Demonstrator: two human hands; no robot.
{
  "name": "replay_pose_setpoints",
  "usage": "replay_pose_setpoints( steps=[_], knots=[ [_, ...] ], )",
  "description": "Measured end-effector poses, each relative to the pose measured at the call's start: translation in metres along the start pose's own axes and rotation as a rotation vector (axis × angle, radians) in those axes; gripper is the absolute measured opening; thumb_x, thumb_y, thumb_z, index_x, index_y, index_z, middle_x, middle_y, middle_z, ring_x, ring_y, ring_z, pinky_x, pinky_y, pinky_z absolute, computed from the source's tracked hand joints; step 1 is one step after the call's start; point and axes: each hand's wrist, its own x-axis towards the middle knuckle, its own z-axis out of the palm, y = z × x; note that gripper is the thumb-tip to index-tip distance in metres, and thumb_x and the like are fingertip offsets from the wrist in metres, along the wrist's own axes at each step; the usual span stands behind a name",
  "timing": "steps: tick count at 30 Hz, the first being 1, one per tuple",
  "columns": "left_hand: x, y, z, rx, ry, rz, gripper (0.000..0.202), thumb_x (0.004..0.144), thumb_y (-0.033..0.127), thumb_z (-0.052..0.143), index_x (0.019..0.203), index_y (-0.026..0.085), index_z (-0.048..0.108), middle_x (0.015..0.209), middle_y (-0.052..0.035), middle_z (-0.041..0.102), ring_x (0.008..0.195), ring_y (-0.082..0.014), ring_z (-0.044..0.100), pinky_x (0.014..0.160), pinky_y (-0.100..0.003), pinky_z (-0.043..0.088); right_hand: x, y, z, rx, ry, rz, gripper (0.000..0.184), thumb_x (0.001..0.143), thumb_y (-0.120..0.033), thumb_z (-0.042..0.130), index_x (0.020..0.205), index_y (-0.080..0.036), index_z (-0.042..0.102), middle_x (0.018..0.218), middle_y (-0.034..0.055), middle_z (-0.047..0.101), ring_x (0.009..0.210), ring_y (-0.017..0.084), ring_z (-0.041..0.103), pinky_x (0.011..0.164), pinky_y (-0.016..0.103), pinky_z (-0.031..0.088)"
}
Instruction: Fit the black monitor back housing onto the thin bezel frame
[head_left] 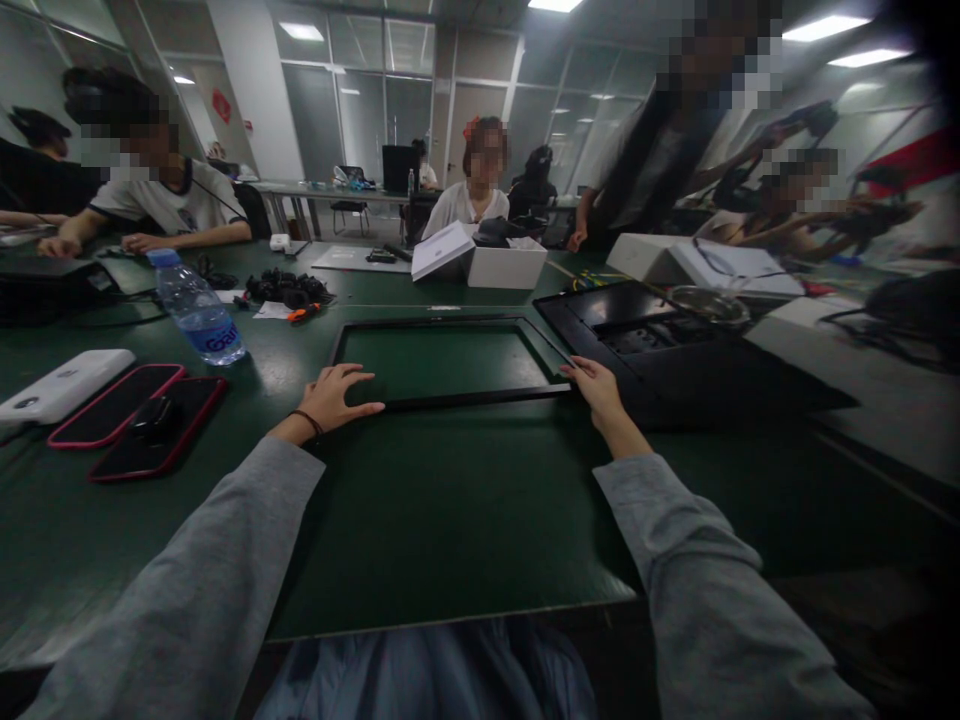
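Note:
A thin black rectangular frame lies on the green table in front of me, its long near bar toward me. My left hand is at its near left corner, thumb and forefinger stretched apart. The thumb tip touches the near bar, and the palm hides the corner. At the near right corner, my right hand pinches the frame's right side between thumb and fingers. Beyond that hand lies a large black panel with a recessed middle, its near left edge partly behind the hand.
On the left stand a water bottle, two phones and a white power bank. Black cables lie farther back. A white box with a tilted lid is across the table. Several people sit or stand around.

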Motion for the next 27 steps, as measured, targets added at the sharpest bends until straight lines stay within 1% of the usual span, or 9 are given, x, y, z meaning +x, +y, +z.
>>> replay_pose_setpoints(
  steps=[3, 5, 7, 10, 12, 18, 27],
  knots=[
    [-0.001, 0.003, -0.003, -0.002, -0.028, 0.009, 0.076, 0.074, 0.075, 0.064, 0.137, 0.033, 0.06, 0.153, -0.009, 0.048, 0.141, -0.037, 0.037, 0.111, -0.061, 0.033, 0.001, 0.004, -0.001, -0.053, -0.008, -0.039, 0.035, 0.07, -0.021, 0.063, 0.105, -0.018, 0.068, 0.106, 0.01, 0.077, 0.11, 0.024, 0.07, 0.107, 0.044, 0.049],
    [-0.002, 0.004, -0.005, 0.0, -0.036, 0.0, 0.075, 0.073, 0.074, 0.065, 0.136, 0.034, 0.061, 0.152, -0.0087, 0.049, 0.141, -0.0372, 0.038, 0.111, -0.061, 0.033, 0.0, 0.007, -0.002, -0.143, -0.018, -0.086, 0.038, 0.071, -0.02, 0.062, 0.109, -0.017, 0.069, 0.116, 0.012, 0.075, 0.119, 0.026, 0.066, 0.11, 0.046, 0.047],
    [-0.001, 0.005, -0.006, 0.009, -0.048, -0.016, 0.074, 0.073, 0.074, 0.065, 0.135, 0.034, 0.062, 0.152, -0.0084, 0.049, 0.14, -0.0378, 0.038, 0.11, -0.062, 0.033, 0.0, 0.009, -0.003, -0.265, -0.045, -0.139, 0.042, 0.072, -0.016, 0.06, 0.112, -0.016, 0.069, 0.122, 0.0126, 0.073, 0.124, 0.027, 0.064, 0.112, 0.047, 0.044],
    [-0.001, 0.006, -0.006, 0.023, -0.059, -0.025, 0.072, 0.074, 0.074, 0.065, 0.134, 0.034, 0.063, 0.152, -0.0082, 0.05, 0.14, -0.0376, 0.038, 0.11, -0.061, 0.033, -0.001, 0.011, -0.005, -0.416, -0.082, -0.193, 0.046, 0.073, -0.011, 0.056, 0.117, -0.016, 0.07, 0.124, 0.0127, 0.072, 0.124, 0.027, 0.064, 0.114, 0.047, 0.043],
    [-0.001, 0.005, -0.005, 0.027, -0.058, -0.022, 0.072, 0.074, 0.075, 0.065, 0.133, 0.034, 0.064, 0.152, -0.0082, 0.051, 0.14, -0.0372, 0.039, 0.11, -0.06, 0.033, -0.001, 0.011, -0.005, -0.459, -0.086, -0.208, 0.048, 0.074, -0.009, 0.055, 0.119, -0.015, 0.069, 0.124, 0.0132, 0.072, 0.124, 0.026, 0.064, 0.113, 0.046, 0.044],
    [-0.001, 0.001, -0.003, 0.044, -0.06, 0.008, 0.071, 0.074, 0.074, 0.065, 0.133, 0.035, 0.064, 0.15, -0.0081, 0.052, 0.139, -0.0368, 0.039, 0.109, -0.06, 0.032, -0.001, 0.01, -0.003, -0.5, -0.099, -0.216, 0.045, 0.08, -0.018, 0.058, 0.125, -0.013, 0.066, 0.13, 0.0162, 0.069, 0.125, 0.027, 0.063, 0.112, 0.046, 0.044],
    [-0.001, 0.0, -0.003, 0.045, -0.062, 0.008, 0.069, 0.074, 0.074, 0.064, 0.131, 0.035, 0.065, 0.149, -0.0077, 0.054, 0.137, -0.0361, 0.043, 0.109, -0.057, 0.034, -0.006, 0.003, -0.001, -0.489, -0.071, -0.214, 0.041, 0.082, -0.016, 0.054, 0.121, -0.013, 0.068, 0.126, 0.0164, 0.071, 0.122, 0.026, 0.066, 0.111, 0.044, 0.045]
  ],
)
